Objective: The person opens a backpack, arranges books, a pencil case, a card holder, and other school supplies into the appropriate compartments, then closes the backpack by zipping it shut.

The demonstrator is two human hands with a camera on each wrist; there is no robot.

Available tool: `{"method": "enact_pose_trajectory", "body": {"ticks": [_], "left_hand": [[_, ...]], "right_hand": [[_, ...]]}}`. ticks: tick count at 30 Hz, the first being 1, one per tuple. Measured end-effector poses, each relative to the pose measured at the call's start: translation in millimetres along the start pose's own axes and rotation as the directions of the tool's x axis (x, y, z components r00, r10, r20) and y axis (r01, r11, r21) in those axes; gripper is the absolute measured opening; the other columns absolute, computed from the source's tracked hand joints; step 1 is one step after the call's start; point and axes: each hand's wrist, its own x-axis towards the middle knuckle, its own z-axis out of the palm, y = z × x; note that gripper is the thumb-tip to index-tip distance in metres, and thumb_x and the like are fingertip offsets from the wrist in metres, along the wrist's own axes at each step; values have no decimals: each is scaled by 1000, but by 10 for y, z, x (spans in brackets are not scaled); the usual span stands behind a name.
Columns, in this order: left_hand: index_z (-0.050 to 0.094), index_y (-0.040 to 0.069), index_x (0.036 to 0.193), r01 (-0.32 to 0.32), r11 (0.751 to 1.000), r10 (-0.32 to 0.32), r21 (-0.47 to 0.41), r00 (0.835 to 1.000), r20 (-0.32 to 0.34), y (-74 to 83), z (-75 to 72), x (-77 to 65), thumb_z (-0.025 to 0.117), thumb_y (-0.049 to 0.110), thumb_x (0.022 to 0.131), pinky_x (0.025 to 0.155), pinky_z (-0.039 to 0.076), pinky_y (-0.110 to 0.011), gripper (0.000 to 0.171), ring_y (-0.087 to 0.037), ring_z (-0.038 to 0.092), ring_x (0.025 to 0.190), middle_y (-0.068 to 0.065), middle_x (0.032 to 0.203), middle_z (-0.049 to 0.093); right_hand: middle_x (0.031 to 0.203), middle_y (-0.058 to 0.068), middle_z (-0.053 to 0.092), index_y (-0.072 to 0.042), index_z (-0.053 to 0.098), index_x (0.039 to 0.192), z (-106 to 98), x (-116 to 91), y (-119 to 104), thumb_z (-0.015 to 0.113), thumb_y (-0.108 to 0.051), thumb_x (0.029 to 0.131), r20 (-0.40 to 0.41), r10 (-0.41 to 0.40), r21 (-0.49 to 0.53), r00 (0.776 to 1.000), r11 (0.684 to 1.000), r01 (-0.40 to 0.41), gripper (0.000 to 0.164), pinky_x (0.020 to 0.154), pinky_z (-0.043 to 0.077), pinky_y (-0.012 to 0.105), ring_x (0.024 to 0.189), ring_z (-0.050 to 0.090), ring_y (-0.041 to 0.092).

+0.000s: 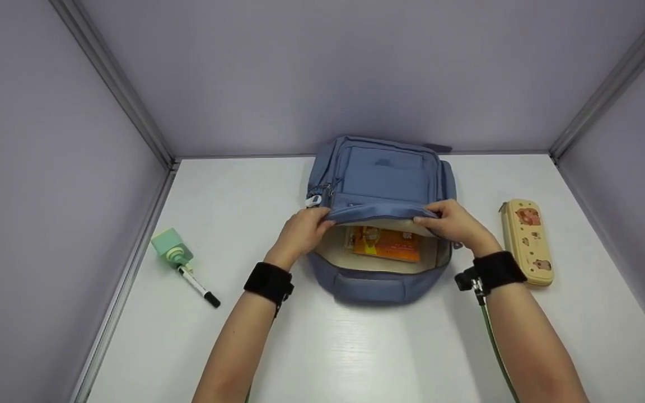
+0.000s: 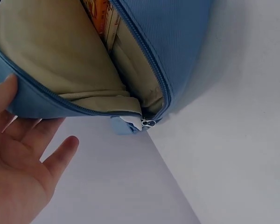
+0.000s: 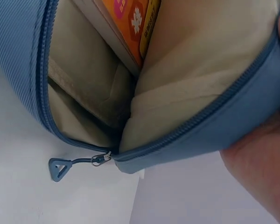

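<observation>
A blue backpack (image 1: 384, 170) lies on the white table with its main compartment unzipped and gaping toward me. Its beige lining (image 2: 51, 46) shows, and orange books (image 1: 387, 243) sit inside. My left hand (image 1: 300, 232) pinches the flap's edge at its left end, thumb on the lining side in the left wrist view. At the right end of the same edge, my right hand (image 1: 457, 224) grips the flap between thumb and fingers. A zipper pull (image 3: 60, 169) hangs at the corner of the opening in the right wrist view.
To the right lies a yellow pencil case (image 1: 528, 243) with animal pictures. On the left are a green bottle-like item (image 1: 171, 246) and a white marker (image 1: 199, 286) with a black cap. Grey panels (image 1: 356, 73) enclose the table's back and sides.
</observation>
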Motion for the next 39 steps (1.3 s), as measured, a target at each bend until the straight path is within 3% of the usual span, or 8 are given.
{"method": "enact_pose_trajectory", "body": {"ticks": [2, 5, 11, 21, 27, 30, 33, 39], "left_hand": [[70, 8, 118, 5, 1000, -5, 2, 999, 32, -27, 6, -34, 63, 21, 98, 84, 51, -41, 25, -24, 66, 98, -7, 111, 70], [72, 8, 117, 2, 1000, -3, 20, 998, 60, -58, 27, -87, 67, 18, 95, 87, 52, -41, 25, -24, 66, 103, -6, 115, 69], [75, 9, 113, -38, 995, 29, 91, 994, 102, -114, 114, -179, 70, 11, 89, 91, 50, -42, 25, -26, 62, 112, -6, 122, 66], [76, 7, 108, -114, 987, 100, 112, 987, 123, -226, 270, -301, 71, 4, 85, 97, 47, -39, 24, -29, 60, 116, -11, 127, 63], [78, 4, 99, -239, 957, 234, 164, 971, 54, -257, 350, -391, 68, -2, 81, 91, 51, -38, 22, -31, 65, 105, -16, 119, 65], [80, 5, 94, -274, 944, 273, 184, 961, 31, -258, 375, -434, 66, -4, 80, 87, 53, -38, 22, -30, 66, 101, -15, 114, 66], [80, 7, 91, -279, 941, 277, 189, 960, 40, -250, 380, -474, 63, -4, 80, 86, 53, -38, 23, -29, 64, 100, -13, 109, 66], [79, 9, 82, -269, 943, 255, 195, 963, 92, -224, 365, -544, 63, -5, 77, 80, 51, -38, 22, -26, 60, 89, -7, 97, 64]], "right_hand": [[79, 4, 62, 1, 72, 99, -8, -20, -2, 74, -17, 90, 66, 10, 7, 998, 1000, -11, 20, 61, 45, 22, 69, 55, 12], [117, 16, 66, 3, 64, 126, -22, -40, 26, 78, -15, 85, 178, 26, 40, 984, 999, -33, 46, 83, 51, 26, 102, 62, 23], [139, 26, 51, 8, 49, 138, -51, -63, 74, 73, -16, 90, 314, 4, 117, 949, 992, -43, 59, 98, 44, 27, 131, 46, 38], [147, 33, 33, 3, 32, 149, -13, -96, 96, 63, -29, 98, 87, 198, -84, 976, 978, -191, 68, 104, 35, 58, 135, 31, 49], [149, 39, 23, 7, 13, 153, 57, -120, 73, 59, -31, 98, 18, 421, -207, 907, 889, -408, 80, 101, 36, 62, 134, 28, 54], [153, 36, 17, 6, 9, 154, 103, -113, 72, 58, -35, 97, 46, 517, -202, 855, 843, -499, 85, 88, 46, 64, 133, 28, 56], [155, 34, 9, 3, 7, 155, 150, -90, 73, 59, -37, 97, 88, 553, -143, 828, 830, -539, 87, 76, 51, 64, 132, 28, 58], [153, 34, 17, 5, 15, 153, 230, -32, 140, 61, -34, 96, 53, 486, -119, 872, 870, -478, 84, 73, 54, 58, 128, 37, 54]]}}
